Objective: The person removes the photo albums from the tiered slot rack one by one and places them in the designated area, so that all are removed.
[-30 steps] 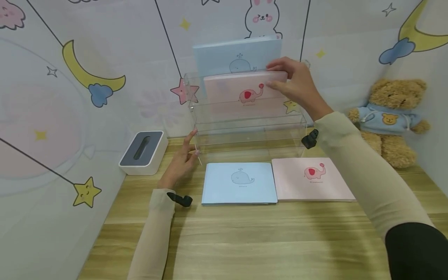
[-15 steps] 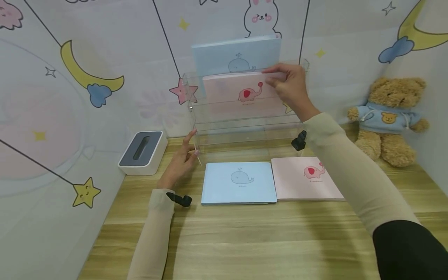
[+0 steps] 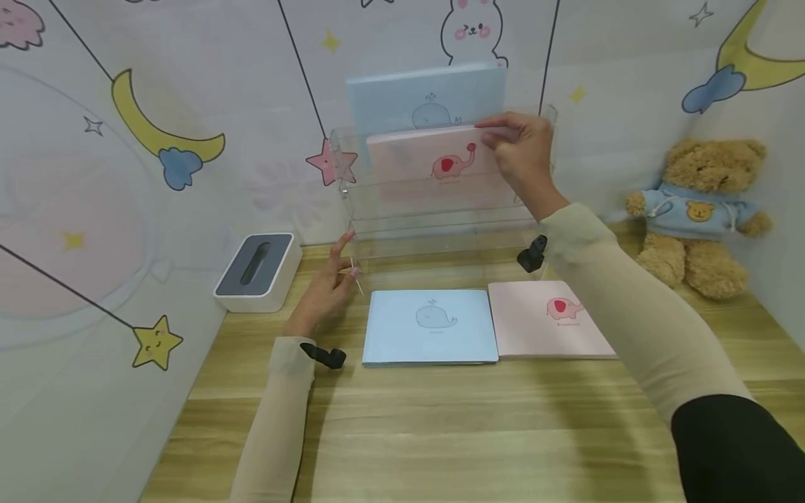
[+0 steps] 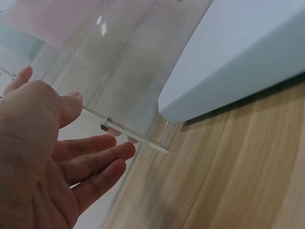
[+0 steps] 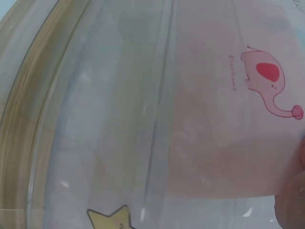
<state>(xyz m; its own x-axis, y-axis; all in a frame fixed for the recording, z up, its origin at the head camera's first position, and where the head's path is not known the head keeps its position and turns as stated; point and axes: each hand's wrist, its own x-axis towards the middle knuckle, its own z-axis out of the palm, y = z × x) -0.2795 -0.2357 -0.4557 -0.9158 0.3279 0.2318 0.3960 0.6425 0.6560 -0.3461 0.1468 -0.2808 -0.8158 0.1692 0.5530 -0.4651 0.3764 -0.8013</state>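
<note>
Pink elephant booklet (image 3: pixel 409 159) stands upright in a clear rack (image 3: pixel 440 243), its long axis running crosswise, with the right end at the right hand and the other end reaching toward the left hand's side, well above that hand.

Leftmost, just beyond the left hand on its outer side, sits a white box (image 3: pixel 254 304) with a grey slotted top. The left hand (image 3: pixel 323 290) is low at the rack's left side; the left wrist view shows its fingers loosely extended and apart, thumb by the panel's edge. How firmly it bears on the rack I cannot tell. From here the booklet lies up, inward and well apart.

Farther right, between the hands sideways, a blue whale booklet (image 3: pixel 383 105) rises just behind the pink one, its top edge higher than the right hand's fingertips. Below, on the table (image 3: pixel 409 433), a flat blue booklet (image 3: pixel 396 335) lies to the right of the left hand; a flat pink booklet (image 3: pixel 525 332) touches or nearly touches it, below the right hand and partly hidden by that forearm.

The right hand (image 3: pixel 525 150) is clearly the nearer: it pinches the standing booklet near its upper right corner, thumb in front, index finger along the top edge. Well outside it, to the right, sits a teddy bear (image 3: pixel 698 227).
</note>
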